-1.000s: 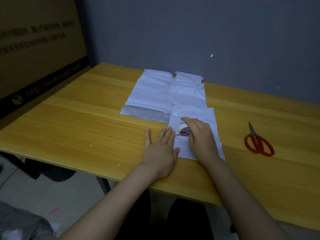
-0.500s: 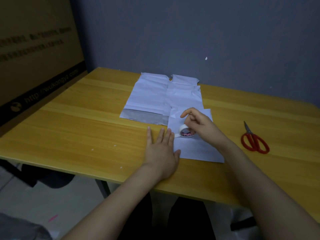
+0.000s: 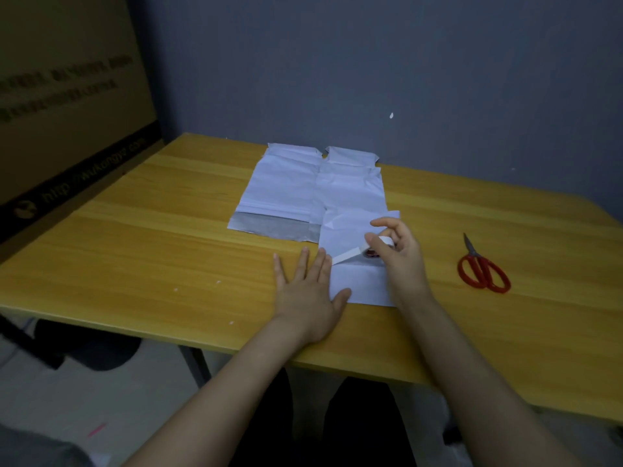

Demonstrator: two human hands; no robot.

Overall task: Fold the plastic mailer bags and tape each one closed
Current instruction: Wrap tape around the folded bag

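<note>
So compared to a second ago, the right hand (image 3: 399,254) has lifted the tape roll (image 3: 379,248) up off the folded bag and pulled it to the right, and there's now a strip of tape (image 3: 347,256) stretched out from the roll down toward the left. The left hand hasn't really budged.

Biggest thing first: the wooden table (image 3: 168,247) fills the middle of the frame. On it, a bit above centre, the mailer bags (image 3: 303,190) lie flat, side by side and overlapping, long sides running away from the camera toward the wall, with a grey flap showing on the near edge of the left one. The folded bag (image 3: 354,281) sits just below them, centre frame, also lengthwise front to back.

The left hand (image 3: 308,291) is spread flat, palm down, fingers on the bag's left edge and apparently pinning the free end of the tape. My guess is that's so the strip has something to pull against. The right hand is curled around the roll, pinching it with thumb and fingers, raised a little so the tape peels off at a slant across the bag.

The scissors (image 3: 482,267) wait at the right, well apart, closed.
</note>
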